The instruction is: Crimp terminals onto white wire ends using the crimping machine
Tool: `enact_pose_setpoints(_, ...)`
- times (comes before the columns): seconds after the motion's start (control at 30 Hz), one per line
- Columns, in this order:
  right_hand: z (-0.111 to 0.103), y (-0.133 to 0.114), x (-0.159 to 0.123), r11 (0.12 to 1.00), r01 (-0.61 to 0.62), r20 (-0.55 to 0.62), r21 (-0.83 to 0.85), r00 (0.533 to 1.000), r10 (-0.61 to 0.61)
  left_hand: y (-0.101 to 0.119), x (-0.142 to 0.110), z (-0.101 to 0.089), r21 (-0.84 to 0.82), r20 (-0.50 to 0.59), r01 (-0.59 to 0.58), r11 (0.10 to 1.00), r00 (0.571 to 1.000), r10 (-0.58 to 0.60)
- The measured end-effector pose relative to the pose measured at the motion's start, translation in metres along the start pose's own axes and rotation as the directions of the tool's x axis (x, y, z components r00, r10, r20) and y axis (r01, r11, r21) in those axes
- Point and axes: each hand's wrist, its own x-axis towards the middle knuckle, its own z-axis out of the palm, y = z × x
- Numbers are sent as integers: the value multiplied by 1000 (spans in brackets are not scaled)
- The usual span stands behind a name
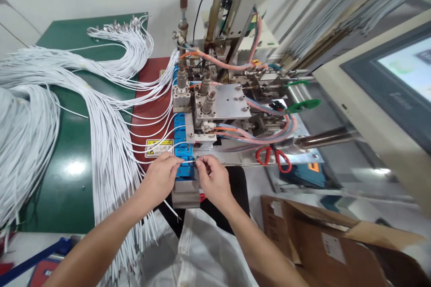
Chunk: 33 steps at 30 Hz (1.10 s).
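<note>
Between my two hands a short stretch of white cable [187, 162] lies over a row of blue clamp blocks [181, 134] on the machine's front edge. My left hand [164, 171] pinches the cable from the left side. On the right, my right hand [213, 177] is closed at the cable's end, thumb and index finger together; the tip itself is hidden by the fingers. Several other white cables run from the blue blocks leftward into a large white cable bundle [104, 143]. Just beyond the blocks stands the machine's metal plate [224, 98] with its cylinders.
A green table [76, 197] at left bears more cable bundles. Red-handled scissors [273, 159] and a green wire spool [303, 106] sit on the machine's right. A screen [407, 63] juts in at right, above an open cardboard box [323, 242]. A yellow warning label [159, 148] lies left of the blocks.
</note>
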Motion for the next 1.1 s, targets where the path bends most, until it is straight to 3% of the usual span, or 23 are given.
enact_pose_setpoints(0.2, -1, 0, 3, 999, 36, -48, -22, 998, -37, 0, -1, 4, 31, -65, -33, 999, 997, 35)
enact_pose_setpoints(0.37, -2, 2, 6, 995, 79, -3, -60, 997, -79, -2, -1, 7, 49, -97, -60, 997, 993, 65)
enact_pose_setpoints(0.63, 0, 0, 0, 995, -27, -15, -93, 1000, 26, 0, -1, 5, 42, -50, -13, 999, 999, 15)
enact_pose_setpoints(0.87, 0, 1, 0, 996, -88, 2, 32, 996, 88, -1, 1, 4, 48, -36, -26, 999, 999, 27)
enact_pose_setpoints(1.1, 4, 11, 5, 972, -176, 94, 158, 982, 163, -2, 4, 3, 89, -17, -37, 995, 999, 38)
